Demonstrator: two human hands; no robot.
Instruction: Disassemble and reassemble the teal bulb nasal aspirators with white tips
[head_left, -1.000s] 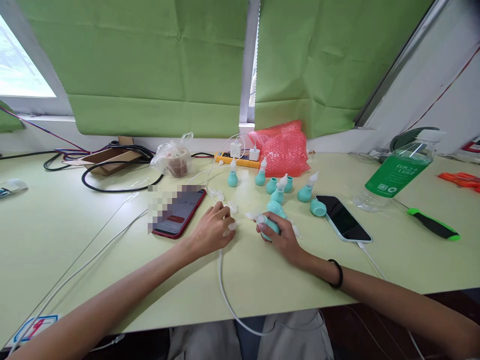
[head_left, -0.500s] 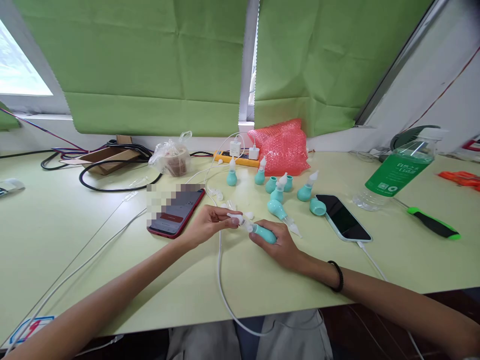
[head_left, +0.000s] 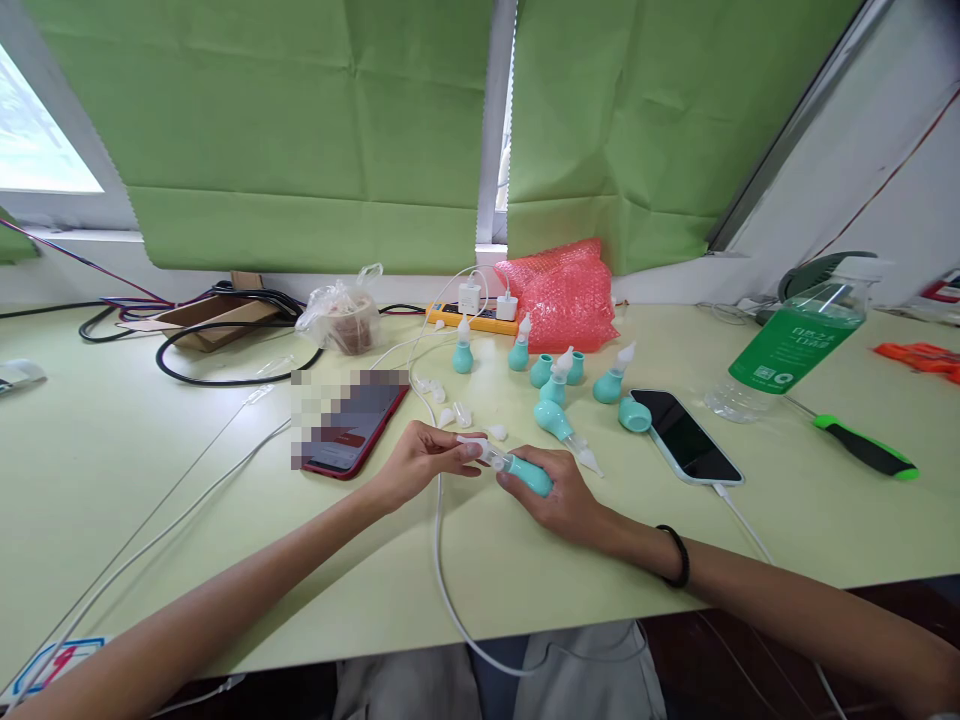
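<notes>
My right hand (head_left: 559,495) is closed around a teal rubber bulb (head_left: 529,473) held just above the pale green table (head_left: 112,460). My left hand (head_left: 416,462) pinches the clear tip (head_left: 476,446) at the bulb's left end, so both hands meet on one piece. Several more teal bulbs with clear tips (head_left: 555,385) stand or lie just beyond my hands. A few loose clear tips (head_left: 457,413) lie near my left hand.
A red phone (head_left: 352,425) lies left of my hands, a second phone (head_left: 686,435) on a cable to the right. White cables (head_left: 442,560) cross the table. At the back are pink bubble wrap (head_left: 566,295), a power strip (head_left: 472,318), a plastic bag (head_left: 341,315); a green bottle (head_left: 795,340) and screwdriver (head_left: 862,447) lie right.
My left hand picked a clear tip off the table and brought it to the bulb in my right hand. The two hands have since closed together on it.
</notes>
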